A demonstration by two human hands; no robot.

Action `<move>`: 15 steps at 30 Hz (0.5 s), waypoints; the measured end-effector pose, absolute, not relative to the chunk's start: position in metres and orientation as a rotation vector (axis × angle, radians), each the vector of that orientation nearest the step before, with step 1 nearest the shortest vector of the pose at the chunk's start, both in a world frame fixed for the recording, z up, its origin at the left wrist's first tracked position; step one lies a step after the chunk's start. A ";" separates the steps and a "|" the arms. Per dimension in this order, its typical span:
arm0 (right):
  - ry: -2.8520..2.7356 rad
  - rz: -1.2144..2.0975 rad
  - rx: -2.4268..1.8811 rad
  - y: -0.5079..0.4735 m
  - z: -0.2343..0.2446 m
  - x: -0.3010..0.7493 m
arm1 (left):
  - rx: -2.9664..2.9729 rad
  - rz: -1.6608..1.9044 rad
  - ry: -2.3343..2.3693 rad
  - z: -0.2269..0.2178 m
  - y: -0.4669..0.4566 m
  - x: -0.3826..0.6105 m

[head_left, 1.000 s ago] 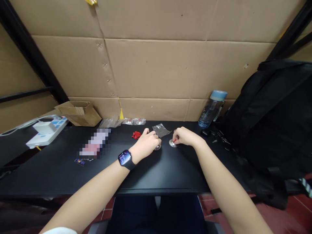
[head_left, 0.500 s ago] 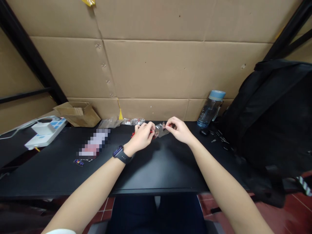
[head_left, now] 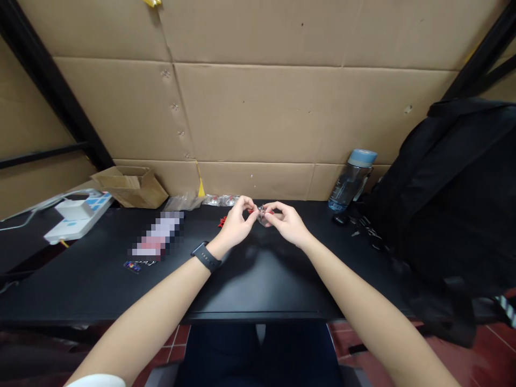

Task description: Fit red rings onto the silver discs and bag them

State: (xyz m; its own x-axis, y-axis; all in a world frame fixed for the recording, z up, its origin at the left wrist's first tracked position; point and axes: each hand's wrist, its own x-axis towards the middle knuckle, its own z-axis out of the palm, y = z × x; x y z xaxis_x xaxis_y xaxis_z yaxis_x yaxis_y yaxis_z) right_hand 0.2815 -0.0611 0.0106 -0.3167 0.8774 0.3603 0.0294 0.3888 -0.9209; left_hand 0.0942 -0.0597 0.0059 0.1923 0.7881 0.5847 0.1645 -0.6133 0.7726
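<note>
My left hand (head_left: 237, 226) and my right hand (head_left: 287, 223) meet above the middle of the black desk (head_left: 258, 279). Between their pinched fingertips they hold a small shiny round metal piece with a red part (head_left: 261, 213), lifted off the desk. A smartwatch band is on my left wrist. Just behind my left hand a small heap of red pieces (head_left: 222, 221) lies on the desk, partly hidden. Clear small bags (head_left: 221, 200) with similar round parts lie by the cardboard wall.
A black backpack (head_left: 451, 204) fills the right side, with a blue-capped water bottle (head_left: 351, 180) beside it. An open cardboard box (head_left: 131, 186) and a white power strip (head_left: 76, 217) sit at the left. A blurred flat item (head_left: 157, 242) and a keyring lie left of centre.
Both hands lifted from the desk, each taking a small round metal piece, and came together higher up. They now pinch the pieces between them, and the clear wrapper behind is hidden.
</note>
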 end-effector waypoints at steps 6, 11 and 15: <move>-1.430 1.352 -0.761 -0.066 0.011 0.280 | 1.907 1.456 0.948 0.003 -0.058 0.096; -1.356 1.474 -0.801 -0.066 0.015 0.282 | 1.885 1.420 0.978 0.000 -0.057 0.094; -1.294 1.503 -0.840 -0.067 0.019 0.283 | 1.884 1.379 1.009 -0.006 -0.054 0.093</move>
State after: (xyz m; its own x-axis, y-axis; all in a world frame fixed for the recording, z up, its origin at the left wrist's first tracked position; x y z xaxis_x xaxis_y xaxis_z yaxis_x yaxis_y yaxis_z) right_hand 0.2833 -0.0669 0.0193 -0.3145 0.9460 0.0793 -0.2191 0.0089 -0.9757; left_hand 0.0931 -0.0538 -0.0057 0.1754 0.8420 0.5102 0.2315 -0.5390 0.8098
